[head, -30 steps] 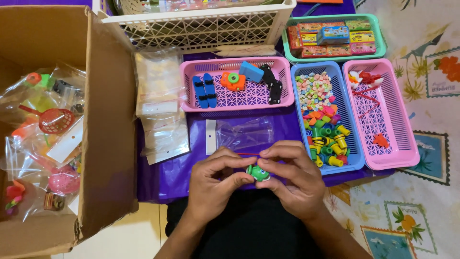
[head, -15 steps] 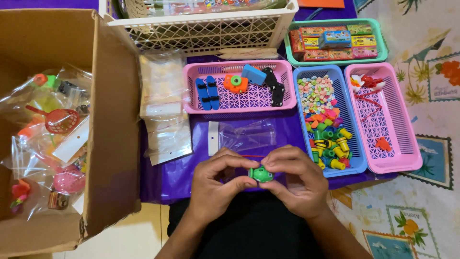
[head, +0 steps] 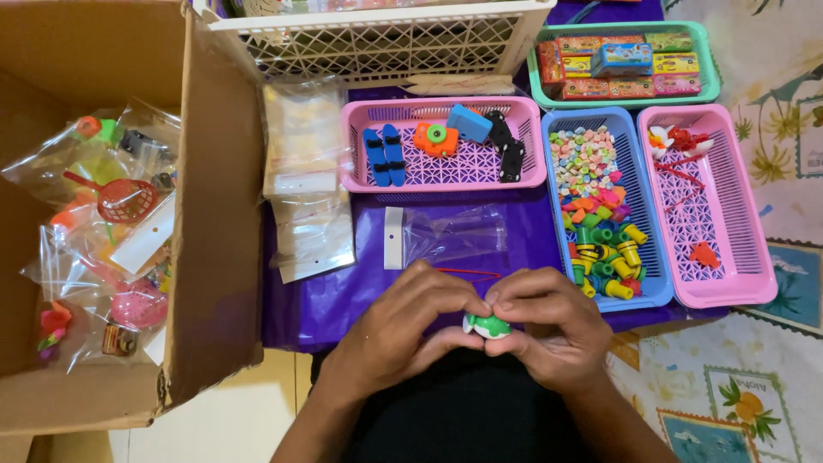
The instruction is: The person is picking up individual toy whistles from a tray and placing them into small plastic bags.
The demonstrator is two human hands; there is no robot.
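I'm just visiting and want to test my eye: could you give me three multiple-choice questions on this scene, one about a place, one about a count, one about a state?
1. Where does the empty clear bag lie?
A. on the purple cloth
B. in the cardboard box
C. in the white basket

2. How many pink trays are there?
A. one
B. two
C. four

3. How is the small green and white toy held?
A. lying loose on the cloth
B. by the left hand alone
C. between both hands

Answers: 1 A, it lies flat on the cloth before the trays. 2 B, one wide pink tray and one long pink tray. 3 C, left hand and right hand both pinch it.
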